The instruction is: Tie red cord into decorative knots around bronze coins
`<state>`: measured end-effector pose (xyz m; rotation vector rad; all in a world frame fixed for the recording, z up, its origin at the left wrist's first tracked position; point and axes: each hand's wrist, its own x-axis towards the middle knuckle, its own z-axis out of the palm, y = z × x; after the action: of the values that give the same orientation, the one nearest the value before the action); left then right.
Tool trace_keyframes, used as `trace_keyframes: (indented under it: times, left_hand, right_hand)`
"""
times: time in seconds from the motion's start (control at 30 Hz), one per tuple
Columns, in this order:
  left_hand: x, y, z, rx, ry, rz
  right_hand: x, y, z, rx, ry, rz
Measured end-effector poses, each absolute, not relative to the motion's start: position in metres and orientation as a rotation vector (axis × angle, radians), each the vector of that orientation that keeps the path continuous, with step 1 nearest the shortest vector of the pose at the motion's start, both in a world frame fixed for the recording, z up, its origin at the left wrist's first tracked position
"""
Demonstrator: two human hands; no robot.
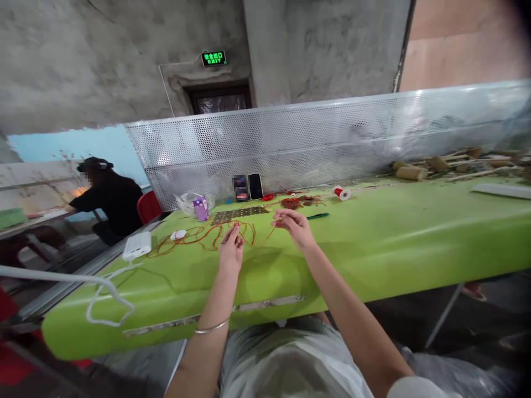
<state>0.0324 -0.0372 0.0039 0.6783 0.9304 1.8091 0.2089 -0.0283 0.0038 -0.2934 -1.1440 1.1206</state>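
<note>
Thin red cord lies in loose loops over the green table, just left of my hands. My left hand is closed in a pinch, with a small red bit of the cord showing above its fingertips. To its right, raised over the table, my right hand pinches a length of red cord that slants down from the fingers. Behind the hands is a dark strip of coin-like discs. A pile of red and brown cord pieces sits beyond my right hand, near a green pen.
A purple carton, a phone and a red thread spool stand toward the perforated metal screen. A white power strip with its cable is at left. Bamboo pieces lie far right. Another person sits at left.
</note>
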Motion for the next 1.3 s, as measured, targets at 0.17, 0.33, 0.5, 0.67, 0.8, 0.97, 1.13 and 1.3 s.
trace_keyframes:
  times: [0.17, 0.33, 0.5, 0.67, 0.8, 0.97, 1.13, 1.3]
  left_hand:
    - [0.034, -0.035, -0.002, 0.924, 1.133, 1.805]
    - [0.04, -0.043, 0.0, 1.347, 1.338, 1.663]
    - [0.048, -0.053, 0.005, 1.687, 1.466, 1.493]
    - [0.05, -0.055, 0.003, 1.838, 1.519, 1.443]
    - [0.05, -0.053, 0.001, 1.843, 1.502, 1.463]
    - [0.05, -0.053, -0.001, 1.75, 1.419, 1.573]
    - [0.05, -0.054, -0.001, 1.722, 1.359, 1.647]
    - [0.053, -0.056, -0.001, 1.754, 1.354, 1.668]
  right_hand:
    - [0.224, -0.024, 0.003, -0.132, -0.847, 1.141]
    - [0.235, -0.029, 0.005, -0.062, -0.71, 1.222]
    - [0.234, -0.037, 0.007, -0.065, -0.72, 1.297]
    - [0.236, -0.037, 0.004, -0.07, -0.796, 1.306]
    - [0.235, -0.037, 0.001, -0.099, -0.937, 1.318]
    - [0.224, -0.045, 0.002, -0.23, -1.326, 1.425]
    - [0.216, -0.052, 0.006, -0.378, -1.643, 1.486]
    - [0.214, -0.05, 0.005, -0.452, -1.731, 1.439]
